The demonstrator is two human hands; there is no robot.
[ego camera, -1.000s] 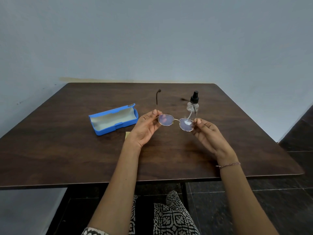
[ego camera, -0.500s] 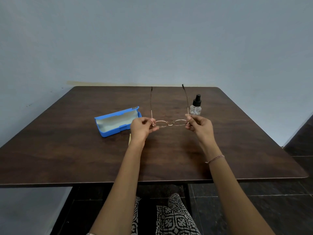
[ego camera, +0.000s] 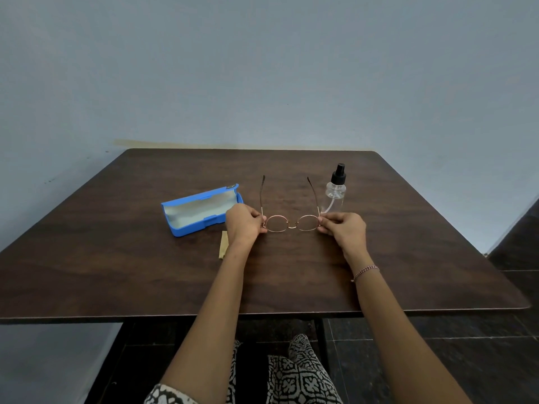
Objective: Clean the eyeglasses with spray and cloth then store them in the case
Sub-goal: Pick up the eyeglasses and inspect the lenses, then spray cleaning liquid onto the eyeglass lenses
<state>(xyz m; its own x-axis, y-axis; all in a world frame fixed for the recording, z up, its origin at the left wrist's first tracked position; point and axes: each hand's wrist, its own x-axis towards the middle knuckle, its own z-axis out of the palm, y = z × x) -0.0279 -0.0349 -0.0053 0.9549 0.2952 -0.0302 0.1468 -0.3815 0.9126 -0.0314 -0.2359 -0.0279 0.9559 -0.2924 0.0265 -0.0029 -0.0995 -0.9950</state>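
Glasses [ego camera: 291, 224], temples open, pinched at each hinge by my left hand [ego camera: 242, 221] and right hand [ego camera: 345, 228] over the table [ego camera: 116, 272], between case [ego camera: 201, 209] and spray [ego camera: 335, 189].

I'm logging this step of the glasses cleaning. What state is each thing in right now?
eyeglasses: temples unfolded, pointing away from the person, held at both ends
left hand: pinches the frame's left end
right hand: pinches the frame's right end
case: open on the table, nothing visible inside
spray bottle: upright, nozzle on, untouched
cloth: lying flat, partly hidden behind the left wrist
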